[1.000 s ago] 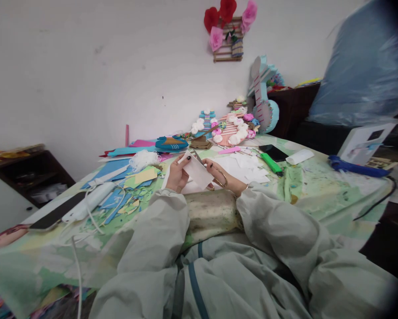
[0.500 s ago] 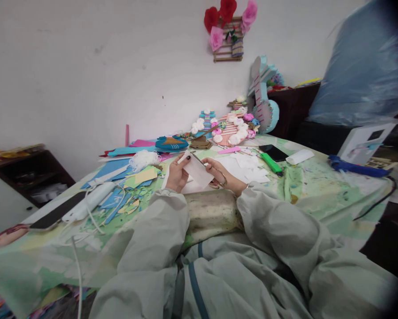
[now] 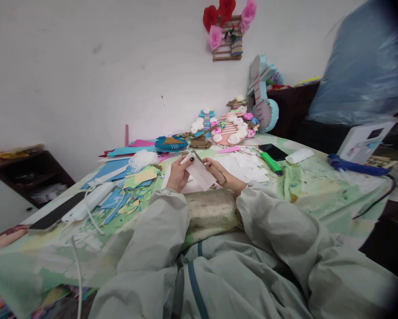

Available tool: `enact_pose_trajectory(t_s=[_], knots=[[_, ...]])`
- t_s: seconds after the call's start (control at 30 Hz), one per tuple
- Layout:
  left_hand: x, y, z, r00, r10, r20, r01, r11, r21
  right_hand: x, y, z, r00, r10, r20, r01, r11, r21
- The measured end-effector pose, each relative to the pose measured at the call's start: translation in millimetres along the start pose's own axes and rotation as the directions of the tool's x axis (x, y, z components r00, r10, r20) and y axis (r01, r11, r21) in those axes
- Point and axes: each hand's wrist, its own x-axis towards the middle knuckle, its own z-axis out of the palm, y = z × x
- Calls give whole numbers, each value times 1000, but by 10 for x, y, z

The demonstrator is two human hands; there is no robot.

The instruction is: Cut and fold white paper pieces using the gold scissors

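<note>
A folded piece of white paper [image 3: 200,174] is raised between my hands, above the table's near edge. My left hand [image 3: 179,173] pinches its left side, thumb on top. My right hand [image 3: 223,175] has its fingers in the loops of scissors [image 3: 222,179], whose blades lie along the paper's upper right edge. More white sheets [image 3: 240,166] lie behind and to the right of my right hand.
Blue, green and yellow paper scraps [image 3: 129,201], a phone [image 3: 57,212] and a white power strip [image 3: 87,201] with cables are at left. At right lie a green cutter [image 3: 271,163], a black phone [image 3: 273,152] and a blue glue gun [image 3: 356,167]. Paper crafts [image 3: 232,128] stand behind.
The paper has tilted slightly and its lower corner has shifted a little to the right. The scissors have moved slightly along its edge. Both hands stay in nearly the same place.
</note>
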Motion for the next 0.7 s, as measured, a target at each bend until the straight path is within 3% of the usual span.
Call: enact_pose_trajectory(t_s=[0.5, 0.7], knots=[[-17, 3, 2, 1000, -15, 23, 14, 1000, 25, -2, -3, 23, 995, -40, -95, 43, 999, 32], [-18, 8, -4, 999, -23, 26, 22, 1000, 8, -8, 1, 4, 999, -24, -46, 27, 997, 73]])
